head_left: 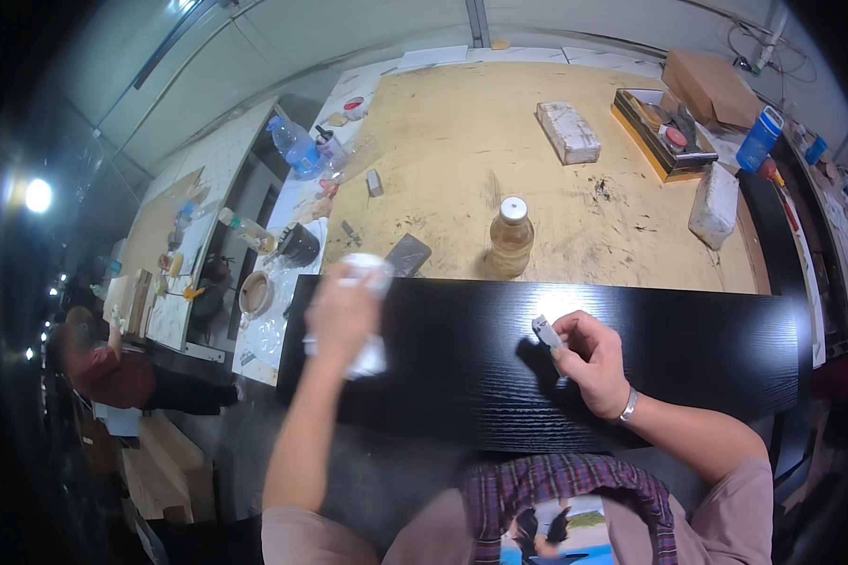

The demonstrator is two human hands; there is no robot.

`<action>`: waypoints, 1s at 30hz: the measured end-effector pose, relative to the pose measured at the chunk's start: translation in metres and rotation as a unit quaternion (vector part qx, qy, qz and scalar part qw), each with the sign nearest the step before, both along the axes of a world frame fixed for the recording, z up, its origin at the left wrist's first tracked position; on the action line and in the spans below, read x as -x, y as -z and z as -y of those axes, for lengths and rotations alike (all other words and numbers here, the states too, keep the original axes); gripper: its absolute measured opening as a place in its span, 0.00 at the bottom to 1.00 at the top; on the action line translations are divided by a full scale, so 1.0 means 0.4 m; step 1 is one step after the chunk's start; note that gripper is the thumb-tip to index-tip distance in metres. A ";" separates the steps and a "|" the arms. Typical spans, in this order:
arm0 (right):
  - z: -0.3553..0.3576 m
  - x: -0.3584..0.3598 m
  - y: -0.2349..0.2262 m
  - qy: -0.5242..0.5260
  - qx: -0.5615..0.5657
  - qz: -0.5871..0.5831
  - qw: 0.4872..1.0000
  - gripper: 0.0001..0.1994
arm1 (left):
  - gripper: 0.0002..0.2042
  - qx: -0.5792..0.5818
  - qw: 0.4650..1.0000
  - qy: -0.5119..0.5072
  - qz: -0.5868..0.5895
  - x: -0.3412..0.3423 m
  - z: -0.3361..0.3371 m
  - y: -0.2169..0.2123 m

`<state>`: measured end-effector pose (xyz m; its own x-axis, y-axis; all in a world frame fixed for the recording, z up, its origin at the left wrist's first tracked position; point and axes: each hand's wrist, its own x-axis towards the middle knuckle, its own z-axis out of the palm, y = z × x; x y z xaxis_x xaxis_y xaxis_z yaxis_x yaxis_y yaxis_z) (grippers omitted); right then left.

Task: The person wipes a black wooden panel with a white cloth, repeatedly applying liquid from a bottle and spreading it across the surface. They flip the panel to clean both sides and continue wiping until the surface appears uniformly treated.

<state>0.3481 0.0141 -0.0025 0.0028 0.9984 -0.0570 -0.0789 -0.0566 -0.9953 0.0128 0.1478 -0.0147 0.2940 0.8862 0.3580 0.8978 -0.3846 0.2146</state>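
While the right hand (594, 363) pinches a grey block (543, 330) over the black board (462, 348), the left hand (341, 320), finger closure blurred, presumably wipes the board's left end with white cloth (369, 359), calling next for rightward strokes.

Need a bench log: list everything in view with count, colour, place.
table: 1, yellowish, centre
board: 1, black, front
capped bottle: 1, amber, behind board
blocks: 2, white, table's right
open box: 1, black-yellow, right
carton: 1, brown, right
container: 1, blue, right
slab: 1, dark, behind board
large bottle: 1, bluish, left
pot: 1, black, left
co-worker: 1, red top, left
other clutter: uncountable, mixed, sides
cloth: 1, white, at left hand
small object: 1, grey, right hand
left hand: 1, bare, blurred, on cloth
right hand: 1, bare, over board
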 end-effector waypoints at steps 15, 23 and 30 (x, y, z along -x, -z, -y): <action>-0.032 -0.025 -0.031 -0.060 0.045 -0.204 0.976 0.14 | 0.28 -0.010 0.987 0.142 0.079 -0.325 0.284 -0.166; 0.015 0.074 -0.088 -0.186 0.060 -0.112 0.974 0.17 | 0.22 -0.029 0.960 0.132 0.244 -0.260 0.373 -0.153; -0.011 0.124 -0.137 0.016 -0.243 0.441 0.864 0.26 | 0.19 -0.214 0.897 -0.238 0.304 0.290 0.222 -0.157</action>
